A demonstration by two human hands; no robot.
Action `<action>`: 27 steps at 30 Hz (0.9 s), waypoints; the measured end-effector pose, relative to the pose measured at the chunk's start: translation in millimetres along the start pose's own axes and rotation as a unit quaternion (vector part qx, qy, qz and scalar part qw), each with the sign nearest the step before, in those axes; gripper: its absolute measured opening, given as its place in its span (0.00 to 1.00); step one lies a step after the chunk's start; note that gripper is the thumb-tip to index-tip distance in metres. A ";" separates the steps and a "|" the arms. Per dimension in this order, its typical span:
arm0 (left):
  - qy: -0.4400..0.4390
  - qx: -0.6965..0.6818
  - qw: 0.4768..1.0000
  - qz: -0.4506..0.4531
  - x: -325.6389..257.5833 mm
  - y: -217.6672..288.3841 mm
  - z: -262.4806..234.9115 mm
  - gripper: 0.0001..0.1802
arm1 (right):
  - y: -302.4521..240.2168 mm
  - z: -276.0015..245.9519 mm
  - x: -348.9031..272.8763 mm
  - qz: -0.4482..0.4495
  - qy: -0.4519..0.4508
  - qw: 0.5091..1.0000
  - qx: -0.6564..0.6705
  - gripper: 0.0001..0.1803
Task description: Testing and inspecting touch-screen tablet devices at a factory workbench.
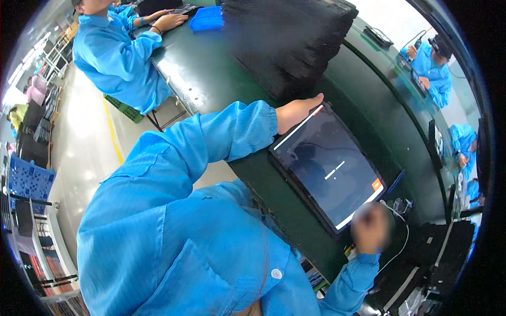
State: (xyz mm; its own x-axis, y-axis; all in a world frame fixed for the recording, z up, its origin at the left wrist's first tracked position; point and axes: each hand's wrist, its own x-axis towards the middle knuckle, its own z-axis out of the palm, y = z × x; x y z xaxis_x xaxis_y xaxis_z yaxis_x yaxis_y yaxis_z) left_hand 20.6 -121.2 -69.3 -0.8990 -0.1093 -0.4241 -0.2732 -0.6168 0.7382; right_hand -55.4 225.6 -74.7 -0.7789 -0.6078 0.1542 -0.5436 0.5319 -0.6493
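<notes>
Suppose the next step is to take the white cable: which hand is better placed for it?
Probably the right hand: it is close to the white cable, near one end of the tablet. The left hand is at the opposite end. Blur hides whether the right holds something.

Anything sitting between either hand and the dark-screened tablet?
Nothing visible. The left hand is at the tablet's upper left edge, no object between. The right hand, by the lower right edge, is blurred, so contact is unclear, but no obstacle shows. The white cable lies to that hand's right.
</notes>
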 end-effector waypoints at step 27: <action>-0.028 -0.010 0.999 0.030 2.9 -1.4 0.3 0.30 | 6.7 -16.7 2.1 0.033 -0.067 0.979 0.191 0.08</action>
State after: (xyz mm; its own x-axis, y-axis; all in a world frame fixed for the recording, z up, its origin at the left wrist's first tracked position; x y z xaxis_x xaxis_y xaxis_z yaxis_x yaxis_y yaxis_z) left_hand 18.3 -120.4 -71.4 -0.9312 -0.1027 -0.3498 -0.2128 -0.6259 0.7503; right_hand -65.9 237.7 -66.4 -0.7462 -0.6655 0.0201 -0.3175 0.3291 -0.8893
